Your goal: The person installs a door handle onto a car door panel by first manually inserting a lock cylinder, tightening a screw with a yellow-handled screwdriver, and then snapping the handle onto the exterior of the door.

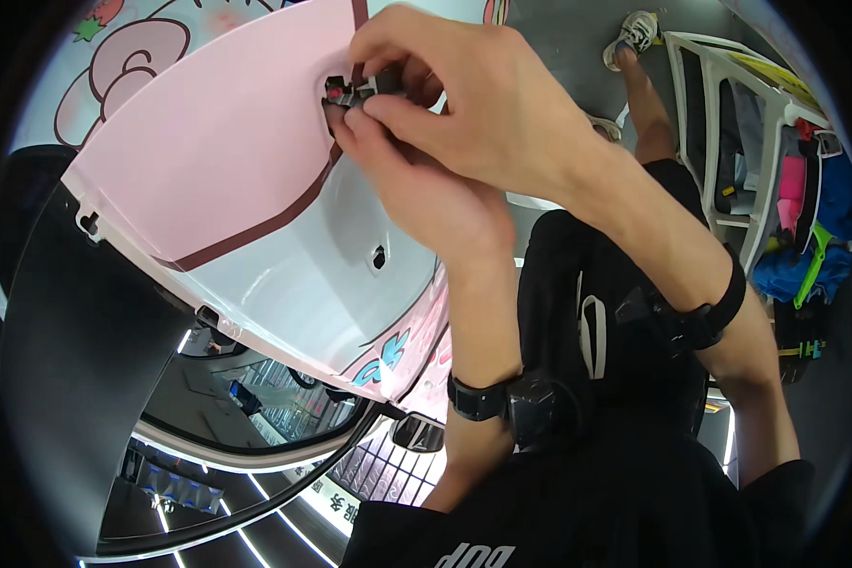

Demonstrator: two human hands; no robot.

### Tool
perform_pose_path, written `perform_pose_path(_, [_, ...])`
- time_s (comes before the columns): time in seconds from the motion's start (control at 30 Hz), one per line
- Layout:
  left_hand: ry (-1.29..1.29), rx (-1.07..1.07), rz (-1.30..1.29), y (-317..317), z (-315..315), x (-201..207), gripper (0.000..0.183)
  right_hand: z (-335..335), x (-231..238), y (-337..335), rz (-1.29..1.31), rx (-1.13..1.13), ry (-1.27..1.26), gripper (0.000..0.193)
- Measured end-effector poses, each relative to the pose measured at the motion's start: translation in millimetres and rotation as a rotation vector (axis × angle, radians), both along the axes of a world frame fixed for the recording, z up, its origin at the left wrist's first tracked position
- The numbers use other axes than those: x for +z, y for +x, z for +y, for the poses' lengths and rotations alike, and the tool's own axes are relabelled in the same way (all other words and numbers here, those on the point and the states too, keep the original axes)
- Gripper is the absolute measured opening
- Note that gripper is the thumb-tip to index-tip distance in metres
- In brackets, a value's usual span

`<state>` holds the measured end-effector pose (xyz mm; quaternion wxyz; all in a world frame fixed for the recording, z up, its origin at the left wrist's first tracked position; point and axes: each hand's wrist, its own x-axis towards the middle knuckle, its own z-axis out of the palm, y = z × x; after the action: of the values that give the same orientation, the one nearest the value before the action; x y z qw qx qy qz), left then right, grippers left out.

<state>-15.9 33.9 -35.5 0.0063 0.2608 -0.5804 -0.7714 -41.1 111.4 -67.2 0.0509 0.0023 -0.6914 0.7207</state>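
Observation:
A car body panel [218, 142] in pink and white, with a dark red stripe between the colours, fills the upper left. At its right edge sits a small dark fitting [341, 92] with a red spot, partly hidden by my fingers. My right hand [492, 104] comes over from the right, its fingers curled and pinching the fitting. From below, my left hand [440, 199] reaches up against the same fitting, its fingertips closed close to those of the right hand. Lower on the white part of the panel shows a small dark hole [380, 257].
Below the panel are a car window [256, 402] and a small mirror [418, 433]. A white-framed cart [762, 123] holding colourful cloths and tools stands at the right. Beside it shows another person's leg [646, 118] and shoe.

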Motion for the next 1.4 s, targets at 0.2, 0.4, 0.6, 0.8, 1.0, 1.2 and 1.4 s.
perform_pose_path(0.2, [0.032, -0.132, -0.080, 7, -36, -3, 0.048, -16, 8, 16, -0.020, -0.088, -0.110, 0.030])
perform_pose_path(0.4, [-0.204, -0.088, 0.060, -1, -9, -2, 0.047, 58, -11, 76, -0.149, -0.171, 0.344, 0.019])
perform_pose_path(0.6, [-0.148, -0.095, 0.103, 0, -11, -14, 0.040, 173, -40, 208, -0.613, -0.078, 0.162, 0.027])
perform_pose_path(0.8, [-0.082, -0.123, 0.099, -9, -19, -14, 0.037, 204, -45, 386, -0.938, 0.357, 0.653, 0.048])
perform_pose_path(1.0, [-0.100, -0.154, 0.072, -4, -18, -12, 0.036, 164, 31, 445, -1.551, 0.234, -0.318, 0.062])
perform_pose_path(1.2, [-0.062, -0.125, 0.098, -9, -17, -18, 0.033, 155, 54, 408, -0.741, -0.244, 0.284, 0.036])
perform_pose_path(1.4, [-0.173, -0.110, 0.121, -10, -14, -30, 0.043, 139, 20, 352, -0.517, -0.076, 0.373, 0.026])
